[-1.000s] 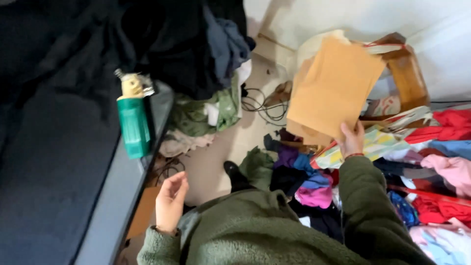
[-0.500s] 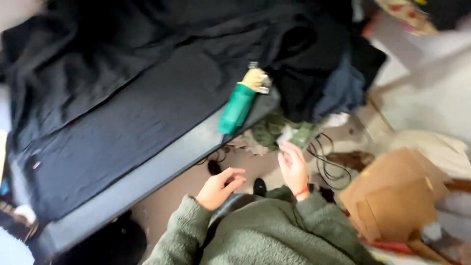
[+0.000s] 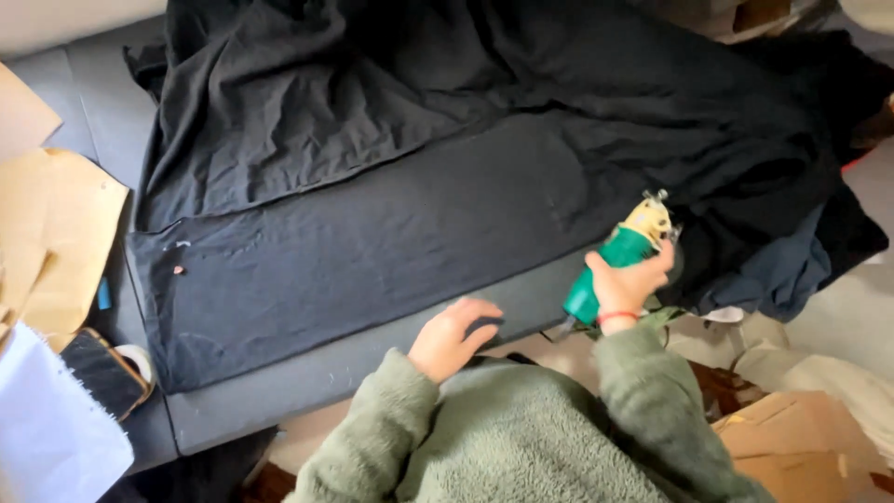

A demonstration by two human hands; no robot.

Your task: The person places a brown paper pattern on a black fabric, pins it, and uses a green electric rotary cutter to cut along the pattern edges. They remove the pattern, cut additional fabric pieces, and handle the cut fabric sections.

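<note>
— Cutter (image 3: 619,264) is sitting in the right hand (image 3: 626,284); the grip is closing around its green body, and the yellow head is pointing away from the person, touching the black cloth (image 3: 372,233).

— And the left hand (image 3: 452,337)?

— It is resting to the left of that grip, on the near edge of the grey surface (image 3: 307,387). Its fingers are curling loosely and holding nothing.

— Which step is this, in your opinion?

— I am judging that the tool is just being taken up and cutting is not starting yet. The next move is probably needing the left hand to press the cloth flat beside the blade.

— What is lying around?

— Far left of the grip, brown paper pieces (image 3: 47,233) are lying on the surface. Below the grip, cardboard (image 3: 801,438) is lying on the floor, and more dark fabric is piling up to the right.
</note>
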